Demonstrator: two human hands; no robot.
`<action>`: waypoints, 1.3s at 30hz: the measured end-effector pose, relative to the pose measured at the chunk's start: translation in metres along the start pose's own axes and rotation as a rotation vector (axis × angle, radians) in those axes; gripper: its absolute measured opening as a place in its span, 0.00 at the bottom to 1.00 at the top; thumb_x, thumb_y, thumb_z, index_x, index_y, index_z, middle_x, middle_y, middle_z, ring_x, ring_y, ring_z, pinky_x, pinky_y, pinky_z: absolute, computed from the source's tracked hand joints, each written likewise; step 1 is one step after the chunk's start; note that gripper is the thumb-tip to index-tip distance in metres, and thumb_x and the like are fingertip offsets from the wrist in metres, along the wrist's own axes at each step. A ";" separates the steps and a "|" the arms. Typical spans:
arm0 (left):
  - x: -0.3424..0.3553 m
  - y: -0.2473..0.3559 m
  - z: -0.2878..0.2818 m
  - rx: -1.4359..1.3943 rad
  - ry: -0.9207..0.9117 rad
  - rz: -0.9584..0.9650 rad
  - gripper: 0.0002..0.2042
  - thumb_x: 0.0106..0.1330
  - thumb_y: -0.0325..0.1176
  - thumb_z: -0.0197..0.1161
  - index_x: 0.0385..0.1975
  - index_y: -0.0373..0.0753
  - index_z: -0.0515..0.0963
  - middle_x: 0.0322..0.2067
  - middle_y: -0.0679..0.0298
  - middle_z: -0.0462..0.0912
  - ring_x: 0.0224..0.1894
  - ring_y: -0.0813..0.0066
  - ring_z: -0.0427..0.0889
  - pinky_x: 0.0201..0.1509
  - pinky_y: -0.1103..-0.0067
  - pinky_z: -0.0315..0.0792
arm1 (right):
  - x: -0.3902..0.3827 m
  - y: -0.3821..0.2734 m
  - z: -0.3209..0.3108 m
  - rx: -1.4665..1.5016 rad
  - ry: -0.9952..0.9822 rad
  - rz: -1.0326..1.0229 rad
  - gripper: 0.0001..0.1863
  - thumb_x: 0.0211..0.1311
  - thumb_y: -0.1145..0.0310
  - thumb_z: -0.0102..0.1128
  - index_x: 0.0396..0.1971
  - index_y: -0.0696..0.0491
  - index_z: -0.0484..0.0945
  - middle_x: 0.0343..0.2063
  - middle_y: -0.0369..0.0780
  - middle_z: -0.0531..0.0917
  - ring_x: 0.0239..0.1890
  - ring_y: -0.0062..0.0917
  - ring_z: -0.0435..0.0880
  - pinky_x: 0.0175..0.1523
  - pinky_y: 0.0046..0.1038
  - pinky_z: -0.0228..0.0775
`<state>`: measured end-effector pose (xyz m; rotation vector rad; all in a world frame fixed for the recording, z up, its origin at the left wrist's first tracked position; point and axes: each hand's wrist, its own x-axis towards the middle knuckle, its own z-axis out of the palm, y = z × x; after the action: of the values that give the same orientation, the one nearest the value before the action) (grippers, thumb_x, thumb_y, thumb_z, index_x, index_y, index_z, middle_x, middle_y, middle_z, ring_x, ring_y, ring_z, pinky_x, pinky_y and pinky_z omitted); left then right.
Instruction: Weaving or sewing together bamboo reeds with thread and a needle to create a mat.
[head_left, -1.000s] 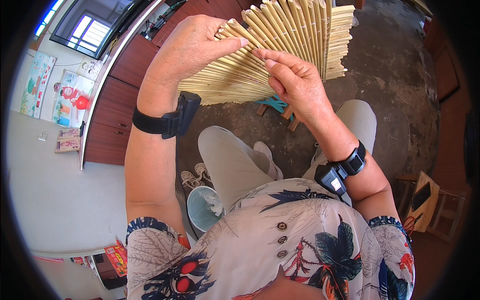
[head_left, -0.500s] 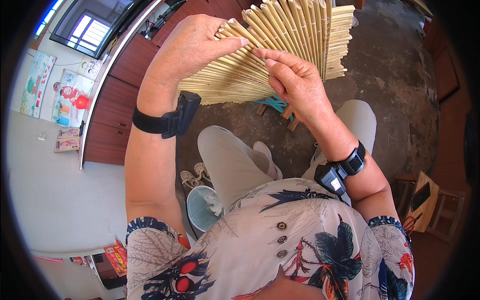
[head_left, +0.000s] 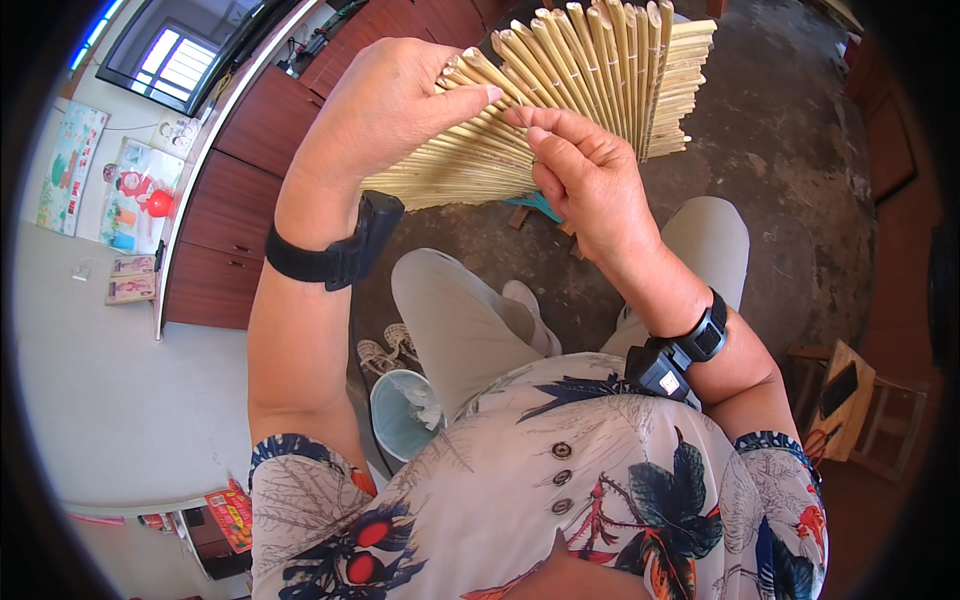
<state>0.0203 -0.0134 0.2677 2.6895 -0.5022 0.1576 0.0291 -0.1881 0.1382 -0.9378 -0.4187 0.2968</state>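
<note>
A mat of pale yellow plant stalks point(head_left: 590, 70), set side by side and stitched with rows of thread, fans out in front of me. My left hand point(head_left: 395, 105) is closed over its left upper edge, with the thumb lying along the stalk ends and the other fingers hidden behind. Close by, the thumb and forefinger of my right hand point(head_left: 590, 165) are pinched together at the face of the mat. Something thin shows at those fingertips, too small to tell whether thread or needle. Both my wrists wear black straps with small devices.
Below the mat, part of a blue thing point(head_left: 545, 205) shows above the dark floor. A pale blue bucket point(head_left: 405, 425) with white scraps stands by my left leg, near patterned shoes point(head_left: 385, 350). Reddish-brown cabinets point(head_left: 230, 225) run along the left; a wooden stool point(head_left: 850, 400) is at right.
The mat has shifted slightly and tilts a little differently, covering more of the blue thing below. Both hands keep their hold, with the right hand moved slightly left and down.
</note>
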 end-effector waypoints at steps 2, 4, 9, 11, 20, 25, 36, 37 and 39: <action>-0.007 0.005 0.005 0.029 0.029 0.017 0.13 0.67 0.36 0.66 0.37 0.30 0.84 0.25 0.65 0.86 0.28 0.86 0.79 0.34 0.81 0.74 | -0.008 -0.001 0.002 0.013 0.000 0.037 0.12 0.74 0.70 0.53 0.49 0.59 0.80 0.17 0.26 0.69 0.17 0.09 0.61 0.20 0.15 0.49; -0.020 0.013 0.015 0.016 0.080 -0.005 0.13 0.63 0.39 0.66 0.35 0.34 0.85 0.24 0.54 0.83 0.26 0.63 0.81 0.32 0.74 0.74 | -0.018 -0.002 0.001 0.020 -0.022 0.049 0.12 0.75 0.68 0.54 0.50 0.58 0.79 0.18 0.25 0.68 0.17 0.08 0.61 0.19 0.14 0.47; -0.072 0.043 0.058 0.226 0.168 0.116 0.11 0.58 0.35 0.70 0.36 0.35 0.84 0.24 0.55 0.82 0.24 0.61 0.82 0.29 0.72 0.74 | -0.070 -0.002 -0.027 -0.081 -0.095 0.306 0.06 0.75 0.69 0.53 0.42 0.55 0.76 0.17 0.32 0.74 0.14 0.11 0.64 0.19 0.15 0.51; -0.098 0.060 0.084 0.265 0.251 0.190 0.12 0.52 0.33 0.71 0.36 0.37 0.84 0.23 0.59 0.80 0.24 0.64 0.81 0.28 0.71 0.74 | -0.097 0.001 -0.048 -0.079 -0.168 0.440 0.06 0.74 0.69 0.53 0.42 0.55 0.76 0.17 0.33 0.75 0.14 0.12 0.65 0.18 0.15 0.53; -0.154 0.089 0.137 0.205 0.276 0.088 0.27 0.37 0.30 0.71 0.44 0.31 0.82 0.31 0.59 0.79 0.31 0.66 0.80 0.33 0.74 0.74 | -0.149 0.019 -0.105 -0.038 -0.260 0.732 0.14 0.73 0.66 0.58 0.52 0.57 0.74 0.34 0.40 0.82 0.30 0.19 0.80 0.34 0.18 0.74; -0.154 0.087 0.138 0.254 0.266 0.135 0.23 0.42 0.28 0.68 0.43 0.28 0.81 0.30 0.59 0.78 0.31 0.67 0.79 0.33 0.75 0.73 | -0.153 0.005 -0.097 -0.162 -0.277 0.712 0.15 0.72 0.66 0.59 0.54 0.57 0.73 0.37 0.41 0.82 0.34 0.20 0.80 0.38 0.20 0.75; -0.149 0.089 0.141 0.315 0.256 0.184 0.13 0.49 0.22 0.67 0.36 0.26 0.82 0.29 0.56 0.76 0.29 0.68 0.77 0.29 0.77 0.70 | -0.162 -0.007 -0.094 -0.262 -0.285 0.688 0.20 0.71 0.66 0.61 0.58 0.56 0.71 0.45 0.42 0.80 0.42 0.23 0.79 0.46 0.24 0.75; -0.148 0.089 0.142 0.301 0.268 0.178 0.13 0.49 0.22 0.68 0.35 0.26 0.82 0.28 0.56 0.76 0.29 0.68 0.77 0.29 0.77 0.70 | -0.163 -0.006 -0.094 -0.260 -0.283 0.687 0.20 0.71 0.66 0.62 0.58 0.56 0.71 0.46 0.42 0.79 0.43 0.24 0.79 0.46 0.24 0.75; -0.148 0.090 0.144 0.296 0.288 0.178 0.12 0.49 0.21 0.69 0.34 0.25 0.82 0.28 0.56 0.76 0.29 0.68 0.77 0.29 0.77 0.70 | -0.164 -0.005 -0.095 -0.259 -0.281 0.687 0.21 0.70 0.66 0.62 0.59 0.55 0.70 0.47 0.42 0.79 0.45 0.24 0.79 0.48 0.25 0.75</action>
<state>-0.1447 -0.1008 0.1416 2.8306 -0.6701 0.7086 -0.0706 -0.3274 0.0573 -1.2854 -0.3847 1.0271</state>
